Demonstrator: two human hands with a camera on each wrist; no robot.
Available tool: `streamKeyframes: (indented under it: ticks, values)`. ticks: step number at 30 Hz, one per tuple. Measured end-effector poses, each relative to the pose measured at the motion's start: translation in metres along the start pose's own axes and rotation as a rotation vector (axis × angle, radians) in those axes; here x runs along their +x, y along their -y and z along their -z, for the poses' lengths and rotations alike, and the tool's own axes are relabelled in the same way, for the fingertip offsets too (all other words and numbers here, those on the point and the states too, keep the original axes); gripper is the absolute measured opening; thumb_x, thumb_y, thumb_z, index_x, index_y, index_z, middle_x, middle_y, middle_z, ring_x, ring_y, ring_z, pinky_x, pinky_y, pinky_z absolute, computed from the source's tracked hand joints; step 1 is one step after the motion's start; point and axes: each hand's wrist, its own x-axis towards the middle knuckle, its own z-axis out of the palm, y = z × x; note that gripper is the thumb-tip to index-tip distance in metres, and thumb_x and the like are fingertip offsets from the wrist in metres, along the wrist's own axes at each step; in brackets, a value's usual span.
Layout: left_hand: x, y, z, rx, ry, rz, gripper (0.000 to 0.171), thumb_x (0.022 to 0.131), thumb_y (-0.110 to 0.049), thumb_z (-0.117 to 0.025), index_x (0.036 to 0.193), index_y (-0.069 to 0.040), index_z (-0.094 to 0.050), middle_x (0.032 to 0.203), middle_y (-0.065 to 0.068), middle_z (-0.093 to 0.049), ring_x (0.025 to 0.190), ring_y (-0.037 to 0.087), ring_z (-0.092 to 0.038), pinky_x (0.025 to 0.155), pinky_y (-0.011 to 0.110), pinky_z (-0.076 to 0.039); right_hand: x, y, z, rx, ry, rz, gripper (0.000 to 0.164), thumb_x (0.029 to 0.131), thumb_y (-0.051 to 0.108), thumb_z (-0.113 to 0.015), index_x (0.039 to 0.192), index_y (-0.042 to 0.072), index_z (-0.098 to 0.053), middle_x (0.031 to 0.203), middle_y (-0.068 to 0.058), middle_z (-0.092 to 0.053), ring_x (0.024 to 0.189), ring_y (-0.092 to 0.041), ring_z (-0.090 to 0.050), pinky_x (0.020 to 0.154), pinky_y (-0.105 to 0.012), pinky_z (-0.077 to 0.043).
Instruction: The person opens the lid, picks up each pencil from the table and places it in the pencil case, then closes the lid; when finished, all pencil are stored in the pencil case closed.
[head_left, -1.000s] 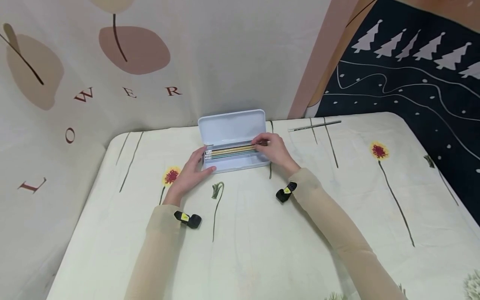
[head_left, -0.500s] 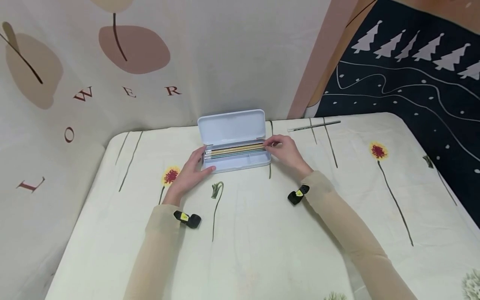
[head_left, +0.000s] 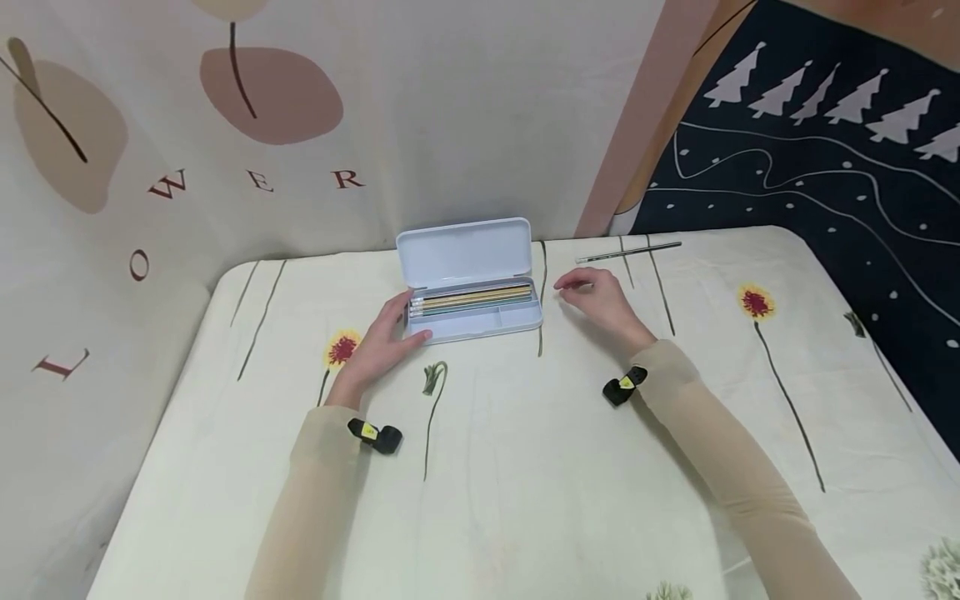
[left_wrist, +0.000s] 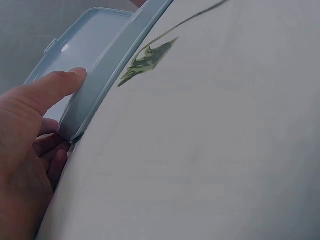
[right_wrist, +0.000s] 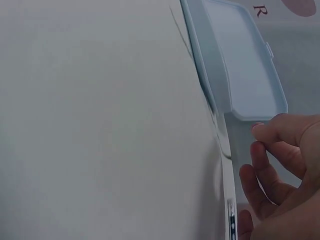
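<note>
A light blue pencil case (head_left: pixel 457 329) stands with its lid (head_left: pixel 465 252) raised at the table's far side. Several pencils (head_left: pixel 472 298) lie side by side in its long compartment, eraser ends to the left. My left hand (head_left: pixel 378 346) holds the case's left end. In the left wrist view its thumb (left_wrist: pixel 62 85) lies over the front rim while the other fingers bend around the end. To the right of the case hovers my right hand (head_left: pixel 600 304), fingers loosely curled with nothing in them. A dark pencil (head_left: pixel 630 252) lies on the table beyond that hand.
The table is covered by a white cloth (head_left: pixel 525 467) printed with flowers. A pale curtain (head_left: pixel 465 108) with lettering rises right behind the case, and a dark tree-patterned cloth (head_left: pixel 825 183) hangs at the right. Each wrist wears a small black camera (head_left: pixel 386 439).
My right hand has drawn away from the pencils, moving right past the case's end and uncovering their right tips. The left hand has stayed on the case.
</note>
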Motion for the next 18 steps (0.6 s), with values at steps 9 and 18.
streamKeyframes:
  ticks: [9,18]
  values:
    - [0.0,-0.001,0.001,-0.004,-0.001,-0.005,0.082,0.092,-0.033,-0.067,0.155,-0.01,-0.018,0.159,0.011,-0.015,0.145,0.028,-0.013,0.115,0.049,-0.015,-0.003,-0.012,0.025,-0.051,-0.012,0.0,0.019,0.094,0.002,-0.057,0.11,-0.003,-0.068,0.116,-0.019,-0.064,0.118,-0.031,-0.053,0.104,-0.045,-0.036]
    - [0.0,-0.001,-0.001,-0.008,-0.007,-0.005,0.081,0.093,-0.031,-0.066,0.155,-0.01,-0.019,0.158,0.01,-0.016,0.144,0.027,-0.015,0.115,0.048,-0.016,-0.005,-0.021,0.054,-0.124,-0.053,-0.071,0.029,0.098,0.01,-0.049,0.121,-0.004,-0.062,0.13,-0.022,-0.055,0.13,-0.035,-0.041,0.11,-0.048,-0.028]
